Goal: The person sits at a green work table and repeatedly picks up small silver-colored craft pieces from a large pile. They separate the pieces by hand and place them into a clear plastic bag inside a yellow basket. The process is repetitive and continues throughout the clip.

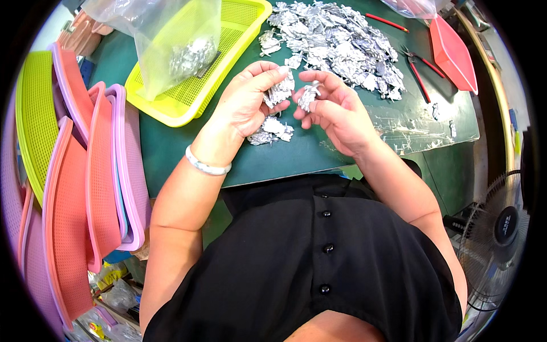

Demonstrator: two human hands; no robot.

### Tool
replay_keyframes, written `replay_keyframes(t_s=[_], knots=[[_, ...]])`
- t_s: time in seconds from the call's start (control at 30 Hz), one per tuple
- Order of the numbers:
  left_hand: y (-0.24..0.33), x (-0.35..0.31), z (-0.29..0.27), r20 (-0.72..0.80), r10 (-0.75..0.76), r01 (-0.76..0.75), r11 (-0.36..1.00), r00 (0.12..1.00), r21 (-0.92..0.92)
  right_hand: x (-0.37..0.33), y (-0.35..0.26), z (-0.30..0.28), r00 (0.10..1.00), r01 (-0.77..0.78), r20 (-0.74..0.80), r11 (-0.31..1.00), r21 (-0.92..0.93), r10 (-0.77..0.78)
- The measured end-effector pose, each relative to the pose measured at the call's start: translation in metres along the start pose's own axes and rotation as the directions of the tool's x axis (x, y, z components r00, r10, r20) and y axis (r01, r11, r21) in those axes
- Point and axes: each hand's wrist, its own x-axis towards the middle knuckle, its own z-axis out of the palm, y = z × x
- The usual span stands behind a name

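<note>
Both hands are raised over the green table, close together. My left hand [249, 97], with a pale bangle [206, 163] on its wrist, pinches a silvery metal casting [281, 91] between thumb and fingers. A smaller silvery metal piece [308, 97] is held in the curled fingers of my right hand [335, 108]. Just below my left hand lie a few similar pieces [272, 130] on the tabletop. Beyond both hands spreads a large heap of silvery castings [342, 45]. The finer shape of the pieces cannot be made out.
A yellow-green basket [194, 111] bears a clear plastic bag [154, 62] with silvery pieces inside. Red-handled cutters [419, 71], a red pen-like tool [387, 23] and a red tray [453, 54] lie at the right. Stacked baskets [74, 228] crowd the left; a fan [496, 233] stands lower right.
</note>
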Motion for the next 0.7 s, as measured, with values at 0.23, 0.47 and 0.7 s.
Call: replay_keyframes(t_s=[0.23, 0.47, 0.7], knots=[[-0.003, 0.003, -0.005, 0.05, 0.006, -0.009, 0.999, 0.999, 0.045, 0.017, 0.004, -0.001, 0.995, 0.049, -0.089, 0.999, 0.016, -0.047], [-0.002, 0.003, -0.003, 0.105, -0.028, 0.021, 0.998, 0.994, 0.067, 0.021, 0.002, -0.006, 0.995, 0.028, -0.099, 0.996, 0.079, -0.02], [-0.002, 0.001, -0.003, 0.174, -0.047, 0.024, 0.991, 0.984, 0.135, 0.019, -0.008, -0.009, 0.991, 0.052, -0.126, 0.997, 0.052, -0.045]])
